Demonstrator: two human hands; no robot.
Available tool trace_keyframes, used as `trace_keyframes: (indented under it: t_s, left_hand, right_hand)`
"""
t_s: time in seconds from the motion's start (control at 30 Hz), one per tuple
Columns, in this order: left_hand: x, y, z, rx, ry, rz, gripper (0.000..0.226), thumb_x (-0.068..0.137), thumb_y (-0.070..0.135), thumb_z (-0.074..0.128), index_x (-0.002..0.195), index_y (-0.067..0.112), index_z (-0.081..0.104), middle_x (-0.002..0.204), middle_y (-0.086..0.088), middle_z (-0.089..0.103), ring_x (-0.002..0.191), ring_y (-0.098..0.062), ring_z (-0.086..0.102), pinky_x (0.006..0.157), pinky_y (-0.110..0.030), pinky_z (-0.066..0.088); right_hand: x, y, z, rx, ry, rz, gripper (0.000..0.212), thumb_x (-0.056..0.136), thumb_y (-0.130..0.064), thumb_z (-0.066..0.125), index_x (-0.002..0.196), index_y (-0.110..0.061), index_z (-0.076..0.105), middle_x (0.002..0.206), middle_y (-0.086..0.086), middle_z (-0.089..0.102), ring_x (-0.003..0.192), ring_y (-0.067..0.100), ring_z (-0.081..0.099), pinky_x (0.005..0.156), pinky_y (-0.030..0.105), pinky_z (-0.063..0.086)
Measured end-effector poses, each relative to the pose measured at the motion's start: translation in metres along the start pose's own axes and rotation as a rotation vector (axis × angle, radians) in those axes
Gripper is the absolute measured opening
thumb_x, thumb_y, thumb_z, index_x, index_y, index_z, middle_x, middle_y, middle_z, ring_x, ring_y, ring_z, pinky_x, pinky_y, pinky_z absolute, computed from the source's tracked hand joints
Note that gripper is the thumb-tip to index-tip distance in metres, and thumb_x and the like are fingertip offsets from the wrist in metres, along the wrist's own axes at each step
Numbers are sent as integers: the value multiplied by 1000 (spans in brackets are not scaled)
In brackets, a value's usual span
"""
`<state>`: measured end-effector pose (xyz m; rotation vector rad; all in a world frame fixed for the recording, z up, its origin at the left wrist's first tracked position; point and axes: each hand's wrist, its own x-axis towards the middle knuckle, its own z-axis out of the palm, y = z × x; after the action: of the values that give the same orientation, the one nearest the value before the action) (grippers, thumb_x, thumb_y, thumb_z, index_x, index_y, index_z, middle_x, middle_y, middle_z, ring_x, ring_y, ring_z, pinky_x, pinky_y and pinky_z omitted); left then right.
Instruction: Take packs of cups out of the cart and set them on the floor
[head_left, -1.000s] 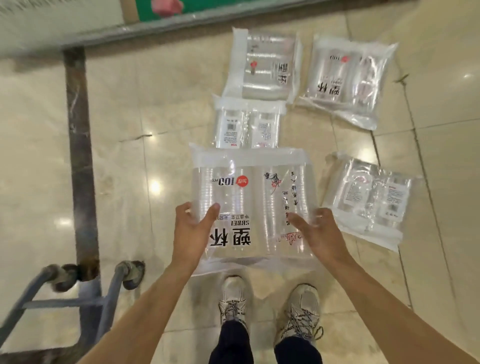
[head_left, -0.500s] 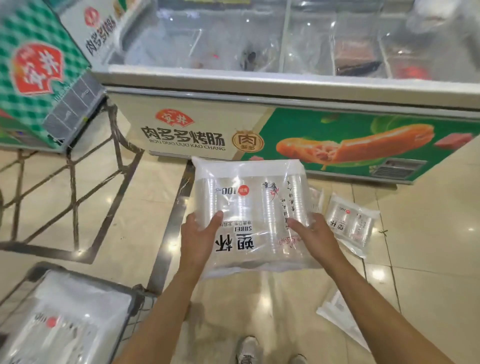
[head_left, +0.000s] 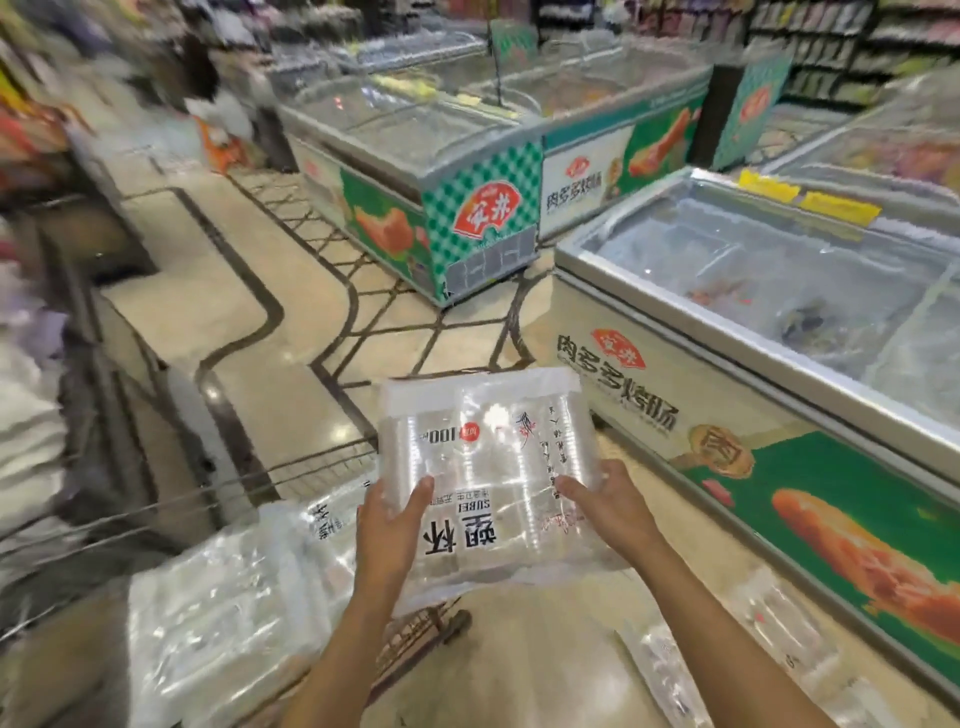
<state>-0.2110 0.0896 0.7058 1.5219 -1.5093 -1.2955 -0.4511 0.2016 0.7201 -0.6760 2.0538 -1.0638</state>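
I hold a clear plastic pack of disposable cups (head_left: 488, 457) in both hands, in front of me at waist height. My left hand (head_left: 387, 525) grips its left edge, thumb on top. My right hand (head_left: 605, 506) grips its right edge, thumb lying across the film. The pack bears black Chinese print and a red dot. It hangs over the right rim of a wire shopping cart (head_left: 311, 465) at lower left. In the cart lie more clear cup packs (head_left: 228, 618).
A chest freezer (head_left: 675, 415) with sausage pictures stands close on the right, another freezer (head_left: 441, 208) beyond it. Cup packs (head_left: 670, 675) lie on the tiled floor at lower right. Shelves with goods line the left side. A tiled aisle runs ahead.
I have lifted the pack from the floor and turned left with it. It now hangs over the cart's edge, and my view has risen from the floor to the aisle.
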Motion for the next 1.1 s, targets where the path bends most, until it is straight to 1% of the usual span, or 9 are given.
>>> trace_keyframes:
  t_s: [0.13,0.27,0.4,0.5,0.57,0.7,0.87,0.97,1.1]
  left_hand:
    - [-12,-24,-67,-54,205,-43,79,83,65,65,144,18,50,126,-1,65,106,-18,65,86,-34,52]
    - [-19,-62,-125,-81,373,-158,96,74,85,60,148,26,44,141,-1,53,127,-25,56,104,-47,48]
    - [-23,-97,-172,-64,502,-231,86,78,81,57,144,25,48,135,3,54,123,-20,54,102,-45,47]
    - [-24,-117,-200,-159,557,-302,70,84,70,61,135,23,51,118,8,63,106,-11,63,87,-36,53]
    - [-22,-135,-214,-225,601,-380,61,87,60,65,131,21,50,109,8,65,97,-12,65,84,-40,55]
    - [-14,-169,-231,-323,691,-465,62,86,60,67,131,20,50,106,6,68,90,-12,69,70,-32,55]
    - [-3,-190,-230,-494,842,-592,47,93,42,68,127,19,46,103,5,65,87,-15,69,63,-29,55]
    - [14,-194,-221,-564,927,-644,38,96,32,66,126,18,48,100,9,64,84,-7,66,55,-15,51]
    - [39,-201,-210,-694,1104,-737,62,96,36,65,147,14,38,126,1,60,104,-18,62,84,-32,51]
  right_hand:
    - [8,-36,66,-105,-173,-111,74,85,-48,75,141,-15,39,130,-2,51,108,21,57,84,31,42]
    - [8,-68,141,-226,-349,-154,64,87,-45,73,133,-13,41,113,-1,53,83,11,54,73,30,42]
    - [7,-89,216,-311,-494,-195,57,84,-47,75,125,-19,47,119,1,60,102,21,62,89,38,51]
    - [4,-99,265,-345,-590,-218,61,85,-45,75,130,-18,46,120,3,60,93,15,65,82,34,51]
    - [3,-104,295,-399,-647,-228,66,84,-48,75,134,-18,44,121,2,61,92,16,67,80,36,55]
    - [9,-112,350,-502,-726,-282,59,81,-51,74,125,-24,45,113,-2,64,88,17,70,82,44,59]
    - [24,-137,409,-671,-869,-343,54,86,-41,74,128,-23,44,110,-1,58,81,7,62,66,26,50]
    - [53,-146,455,-772,-966,-403,58,83,-46,76,127,-22,48,116,1,62,95,19,65,76,32,51]
    - [84,-155,522,-939,-1110,-542,64,75,-63,75,121,-22,56,112,-4,63,98,20,65,81,34,51]
